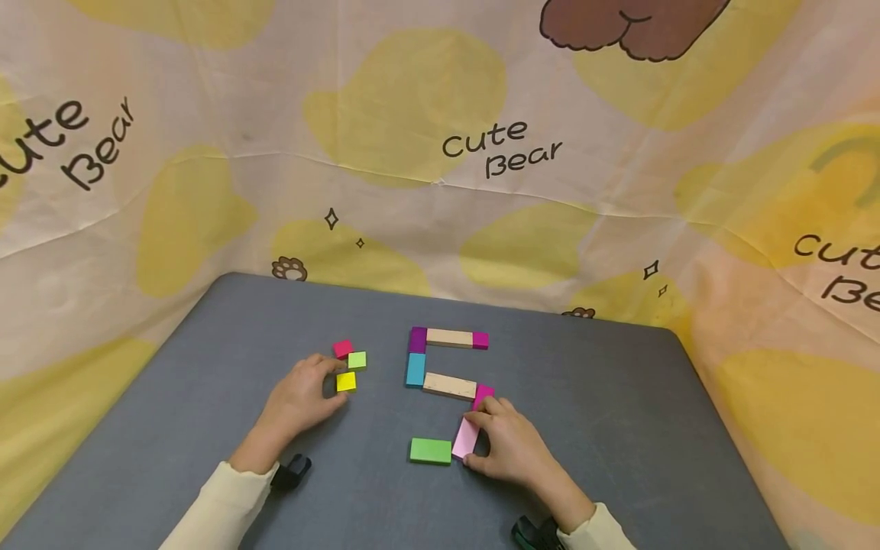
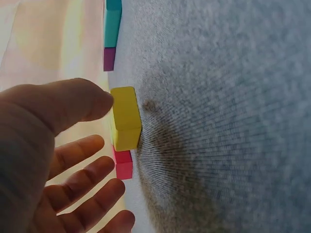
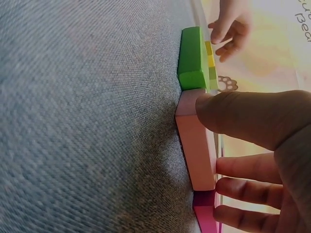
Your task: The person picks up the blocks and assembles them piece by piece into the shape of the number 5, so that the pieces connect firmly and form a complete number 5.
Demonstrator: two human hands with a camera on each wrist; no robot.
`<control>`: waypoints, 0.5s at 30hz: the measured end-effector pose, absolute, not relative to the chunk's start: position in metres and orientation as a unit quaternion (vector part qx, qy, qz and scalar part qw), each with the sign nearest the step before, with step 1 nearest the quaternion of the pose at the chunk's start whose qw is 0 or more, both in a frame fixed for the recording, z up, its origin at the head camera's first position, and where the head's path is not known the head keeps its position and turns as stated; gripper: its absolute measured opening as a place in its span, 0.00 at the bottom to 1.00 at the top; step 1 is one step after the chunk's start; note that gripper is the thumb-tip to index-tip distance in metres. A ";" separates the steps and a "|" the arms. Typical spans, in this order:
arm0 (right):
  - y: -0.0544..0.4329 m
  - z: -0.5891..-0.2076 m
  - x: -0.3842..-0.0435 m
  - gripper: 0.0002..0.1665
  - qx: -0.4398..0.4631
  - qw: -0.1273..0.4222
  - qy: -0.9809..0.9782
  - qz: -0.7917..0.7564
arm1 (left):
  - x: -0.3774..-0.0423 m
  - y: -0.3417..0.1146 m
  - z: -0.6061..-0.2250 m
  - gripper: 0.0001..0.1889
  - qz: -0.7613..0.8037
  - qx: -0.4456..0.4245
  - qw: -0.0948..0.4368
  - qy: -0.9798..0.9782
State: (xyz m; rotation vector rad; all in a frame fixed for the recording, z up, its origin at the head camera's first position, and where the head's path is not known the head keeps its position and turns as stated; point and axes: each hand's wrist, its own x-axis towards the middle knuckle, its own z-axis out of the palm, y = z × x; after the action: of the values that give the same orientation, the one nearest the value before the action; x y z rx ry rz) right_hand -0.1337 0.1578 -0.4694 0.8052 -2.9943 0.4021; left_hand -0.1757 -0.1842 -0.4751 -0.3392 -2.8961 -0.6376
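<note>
My right hand (image 1: 512, 443) pinches a light pink block (image 1: 465, 438) by its ends, thumb at the near end. That block meets a green block (image 1: 431, 451) on its left and a magenta block (image 1: 484, 394) at its far end. Relaxed fingers of my left hand (image 1: 302, 393) spread around a yellow block (image 1: 347, 382). The left wrist view has the thumb at the edge of the yellow block and the other fingers apart from it; whether the thumb touches is unclear. Just beyond sit a light green block (image 1: 357, 360) and a red-pink block (image 1: 343, 349).
Further along the blocks' winding line lie two plain wooden blocks, the far one (image 1: 450, 338) and the middle one (image 1: 450, 386). A blue block (image 1: 415, 370), a purple block (image 1: 418, 340) and a small magenta block (image 1: 480, 341) join them. Printed cloth (image 1: 440, 229) hangs behind the grey table (image 1: 605, 397).
</note>
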 end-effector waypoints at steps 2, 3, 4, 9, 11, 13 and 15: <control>0.158 -0.469 -0.134 0.33 0.258 0.009 -0.958 0.129 | -0.177 -0.184 -0.475 0.20 -0.212 -0.111 0.073 -0.968; 0.158 -0.469 -0.134 0.33 0.259 0.010 -0.957 0.128 | -0.178 -0.184 -0.475 0.19 -0.212 -0.109 0.070 -0.969; 0.158 -0.470 -0.134 0.33 0.259 0.011 -0.957 0.128 | -0.178 -0.184 -0.475 0.19 -0.212 -0.109 0.066 -0.969; 0.158 -0.470 -0.134 0.33 0.259 0.014 -0.957 0.126 | -0.179 -0.184 -0.476 0.17 -0.211 -0.111 0.050 -0.970; 0.158 -0.470 -0.133 0.32 0.259 0.013 -0.958 0.125 | -0.179 -0.184 -0.476 0.16 -0.209 -0.114 0.050 -0.970; 0.158 -0.470 -0.134 0.33 0.258 0.011 -0.958 0.126 | -0.180 -0.183 -0.476 0.16 -0.210 -0.116 0.053 -0.969; 0.158 -0.470 -0.134 0.33 0.258 0.010 -0.958 0.126 | -0.180 -0.183 -0.477 0.16 -0.212 -0.117 0.058 -0.969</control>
State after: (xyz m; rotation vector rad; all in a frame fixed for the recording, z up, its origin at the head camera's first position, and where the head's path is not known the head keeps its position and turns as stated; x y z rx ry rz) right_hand -0.1341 0.1581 -0.4698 0.8061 -2.9894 0.3935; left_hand -0.1797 -0.1828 -0.4768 -0.3538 -2.9347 -0.6417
